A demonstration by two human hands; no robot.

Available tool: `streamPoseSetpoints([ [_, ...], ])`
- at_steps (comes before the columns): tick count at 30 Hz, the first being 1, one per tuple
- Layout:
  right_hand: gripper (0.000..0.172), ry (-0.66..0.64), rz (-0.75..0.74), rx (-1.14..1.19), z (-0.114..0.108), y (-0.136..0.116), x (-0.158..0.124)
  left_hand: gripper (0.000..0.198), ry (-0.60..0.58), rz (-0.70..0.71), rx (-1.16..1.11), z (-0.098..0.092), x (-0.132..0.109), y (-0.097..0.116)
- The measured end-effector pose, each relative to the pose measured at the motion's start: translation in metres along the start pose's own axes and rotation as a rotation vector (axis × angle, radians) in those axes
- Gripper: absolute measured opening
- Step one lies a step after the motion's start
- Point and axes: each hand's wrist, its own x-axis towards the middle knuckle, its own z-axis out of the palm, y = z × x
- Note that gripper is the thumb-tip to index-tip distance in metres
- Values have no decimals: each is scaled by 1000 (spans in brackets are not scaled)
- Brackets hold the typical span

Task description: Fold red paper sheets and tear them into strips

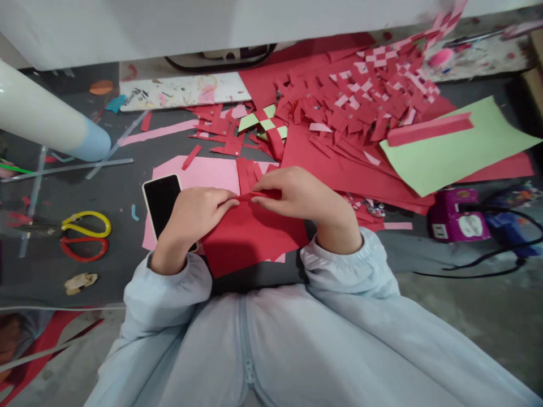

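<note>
Both hands pinch the far edge of a sheet of red paper [254,237], where a narrow fold runs along it. My left hand [197,209] grips the fold with thumb and forefinger, its wrist over a phone [161,198] with a dark screen. On the same edge, a little to the right, my right hand [292,192] presses the paper between thumb and fingers. Beneath lies pink paper [203,169], with several red strips [246,172] just beyond the fold.
Woven red and pink paper pieces [348,96] pile up at the back right, beside a green sheet [458,147]. Scissors [85,234] with yellow and red handles lie left, near a white and blue cylinder [55,118]. A purple box [458,217] and black cord are at right.
</note>
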Motion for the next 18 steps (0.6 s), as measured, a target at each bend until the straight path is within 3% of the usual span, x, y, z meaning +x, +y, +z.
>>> streamPoseSetpoints([
  [13, 25, -12, -6, 51, -5, -3, -2, 28, -14, -3, -158, 9, 2, 8],
  [18, 25, 53, 51, 120, -15, 4, -9, 28, 14, -33, -160, 11, 2, 5],
])
